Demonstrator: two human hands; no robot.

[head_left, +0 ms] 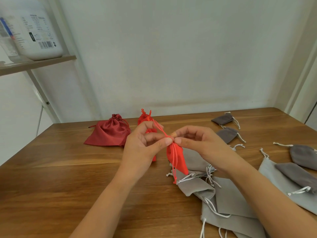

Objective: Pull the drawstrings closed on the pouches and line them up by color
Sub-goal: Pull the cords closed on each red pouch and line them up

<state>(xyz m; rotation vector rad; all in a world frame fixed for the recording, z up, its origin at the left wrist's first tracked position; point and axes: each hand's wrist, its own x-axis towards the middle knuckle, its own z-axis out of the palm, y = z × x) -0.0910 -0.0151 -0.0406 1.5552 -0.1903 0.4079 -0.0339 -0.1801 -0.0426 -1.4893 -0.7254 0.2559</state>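
Hands (142,145) (202,143) pinch one red pouch (177,159) near four dark-grey (223,119) (226,134) (303,156) (295,176).

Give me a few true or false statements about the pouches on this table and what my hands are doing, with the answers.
1. The left hand and the right hand both pinch the bright red pouch at its neck. True.
2. That pouch lies flat on the table. False: it hangs from the fingers, above the table.
3. The dark red satin pouch lies right of the grey pouches. False: it lies left of them.
4. The grey pouches have white drawstrings. True.
5. The white jug stands on the table. False: it stands on the shelf.
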